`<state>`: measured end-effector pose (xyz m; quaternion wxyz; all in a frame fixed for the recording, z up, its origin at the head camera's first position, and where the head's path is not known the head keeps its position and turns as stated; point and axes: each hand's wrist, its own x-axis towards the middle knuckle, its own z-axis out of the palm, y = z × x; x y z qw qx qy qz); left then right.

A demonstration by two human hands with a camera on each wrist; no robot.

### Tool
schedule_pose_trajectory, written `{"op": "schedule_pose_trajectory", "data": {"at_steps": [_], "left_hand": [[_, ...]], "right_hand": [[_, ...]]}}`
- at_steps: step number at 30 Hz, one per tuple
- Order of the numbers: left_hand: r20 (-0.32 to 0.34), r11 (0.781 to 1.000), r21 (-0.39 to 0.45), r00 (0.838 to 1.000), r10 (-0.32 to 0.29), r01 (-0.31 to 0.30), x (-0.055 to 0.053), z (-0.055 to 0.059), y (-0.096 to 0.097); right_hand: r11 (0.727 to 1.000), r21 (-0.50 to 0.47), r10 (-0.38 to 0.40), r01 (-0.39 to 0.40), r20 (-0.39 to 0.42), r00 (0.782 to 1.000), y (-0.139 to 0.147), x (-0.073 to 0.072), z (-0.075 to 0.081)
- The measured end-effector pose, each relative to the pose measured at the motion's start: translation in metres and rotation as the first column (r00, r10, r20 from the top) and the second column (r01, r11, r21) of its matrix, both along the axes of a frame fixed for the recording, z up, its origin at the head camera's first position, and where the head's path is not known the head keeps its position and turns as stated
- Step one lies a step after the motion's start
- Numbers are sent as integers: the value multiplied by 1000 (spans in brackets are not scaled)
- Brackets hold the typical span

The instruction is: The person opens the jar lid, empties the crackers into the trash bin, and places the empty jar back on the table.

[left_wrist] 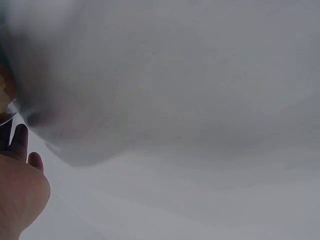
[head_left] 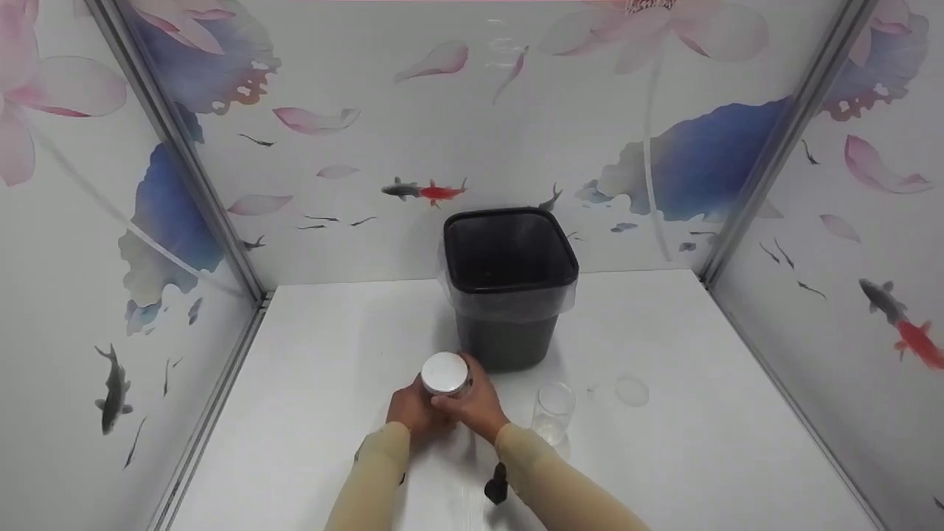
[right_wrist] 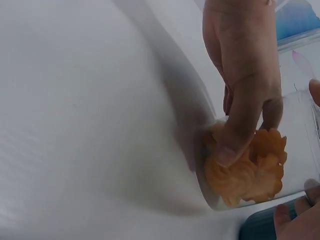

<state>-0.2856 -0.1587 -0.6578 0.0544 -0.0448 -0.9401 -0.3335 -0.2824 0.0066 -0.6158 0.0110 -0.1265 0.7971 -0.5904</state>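
A clear jar (right_wrist: 297, 145) with a white lid (head_left: 445, 373) stands in front of me between both hands. Orange flower-shaped cookies (right_wrist: 245, 175) lie at its bottom end in the right wrist view. My right hand (head_left: 481, 402) grips the jar from the right, its thumb across the front below the lid. From the left my left hand (head_left: 419, 413) holds the same jar, its fingers partly hidden behind it. In the left wrist view only part of the left hand (left_wrist: 22, 190) shows at the left edge, beside a sliver of the jar.
A black bin (head_left: 509, 339) with a clear liner stands just beyond my hands. To the right are a clear glass-like cup (head_left: 553, 405) and a clear round disc (head_left: 632, 391), on a white table (head_left: 678, 457). Printed panels (head_left: 354, 243) enclose the table at the back and sides.
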Motion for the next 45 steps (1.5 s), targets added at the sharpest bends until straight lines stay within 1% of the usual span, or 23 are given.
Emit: {"op": "schedule_pose_trajectory", "data": {"at_steps": [4,7,10,13,16,19,22,26,30,33,35,38,39,40,42,45], "left_hand": [[-5,1000,-8,1000,-1,1,-1,2,-1],[5,1000,-17,1000,9,-9,-1,1,-1],[22,1000,-17,1000,12,-11,-1,1,-1],[41,1000,-3,999,9,-9,-1,0,-1],[45,1000,15,999,5,-5,0,1,-2],[51,1000,11,999,11,-12,1,2,-1],[54,1000,9,998,16,-16,2,4,0],[31,1000,-9,1000,6,-6,3,6,1],[13,999,-48,1000,-2,3,4,8,2],[19,999,-55,1000,0,1,4,8,1],[22,999,-50,1000,-3,4,3,7,1],[38,999,-32,999,-1,3,3,6,1],[45,1000,-24,999,-2,3,2,6,1],[51,1000,-16,999,-3,3,2,6,1],[59,1000,-4,998,-4,4,2,6,0],[47,1000,-5,999,-6,6,1,3,-1]], "right_hand": [[999,4,-42,42,-20,999,-6,4,0],[999,34,-39,40,-25,999,-5,1,-2],[999,45,0,1,-30,1000,-2,-3,-3],[998,34,59,-58,-22,998,2,-9,-3],[993,15,115,-114,-16,993,5,-12,-3],[992,11,129,-129,-25,991,8,-13,-4],[995,22,95,-94,-41,995,7,-9,-5],[999,37,22,-21,-33,999,2,-1,-5],[999,32,-35,36,-32,999,-3,5,-5],[998,44,-54,55,-37,998,-5,5,-5],[997,62,-53,55,-37,998,-5,4,-5],[999,51,-11,14,-47,999,0,-2,-6],[999,35,12,-10,-46,999,1,-5,-5],[999,17,40,-39,-42,998,3,-5,0],[996,-19,90,-90,-34,995,6,-10,0],[991,-30,133,-133,-15,991,7,-14,2]]}}
